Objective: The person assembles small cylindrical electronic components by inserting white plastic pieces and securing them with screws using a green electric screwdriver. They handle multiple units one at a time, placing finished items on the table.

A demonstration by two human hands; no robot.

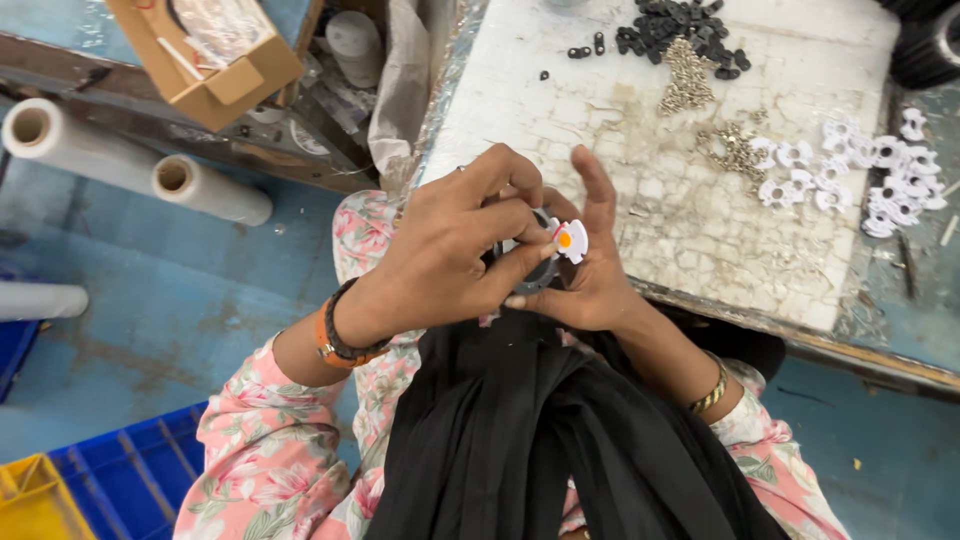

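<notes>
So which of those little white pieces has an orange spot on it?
The white piece pinched between the hands, over the lap. Those scattered on the table show no orange.

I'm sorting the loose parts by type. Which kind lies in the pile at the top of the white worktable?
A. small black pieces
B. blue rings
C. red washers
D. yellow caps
A: the pile of small black pieces lies at the far edge of the white worktable, above the metal bits.
</notes>
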